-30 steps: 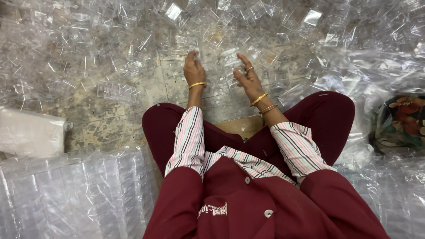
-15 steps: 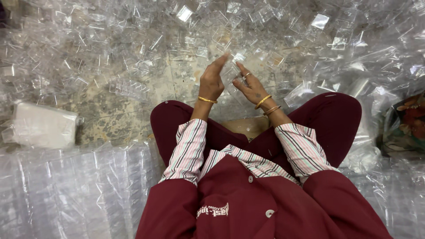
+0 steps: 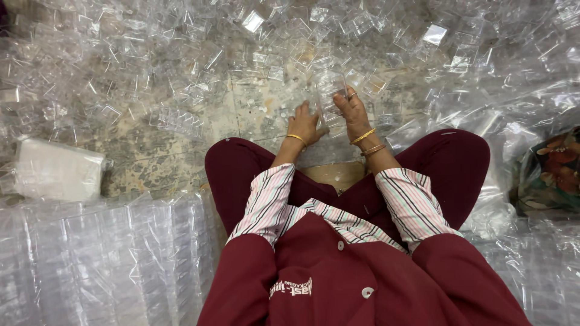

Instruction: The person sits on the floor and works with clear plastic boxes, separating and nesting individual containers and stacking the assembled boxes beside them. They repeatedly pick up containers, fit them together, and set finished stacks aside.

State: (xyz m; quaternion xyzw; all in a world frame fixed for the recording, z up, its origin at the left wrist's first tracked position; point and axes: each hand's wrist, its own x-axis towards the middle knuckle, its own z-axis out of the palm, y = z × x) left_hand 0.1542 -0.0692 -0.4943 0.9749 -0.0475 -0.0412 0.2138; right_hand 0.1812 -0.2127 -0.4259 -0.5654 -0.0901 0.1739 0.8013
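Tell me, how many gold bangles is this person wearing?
3: one gold bangle on the left wrist, and two gold bangles, and, on the right wrist. The sleeves may hide more.

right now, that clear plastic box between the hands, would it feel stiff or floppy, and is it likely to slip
The clear plastic box, between the left hand and right hand, probably feels light and only slightly stiff: its walls look thin and see-through. Its glossy surface suggests it may slip. Thin, creased sides would likely dent or buckle if squeezed hard.
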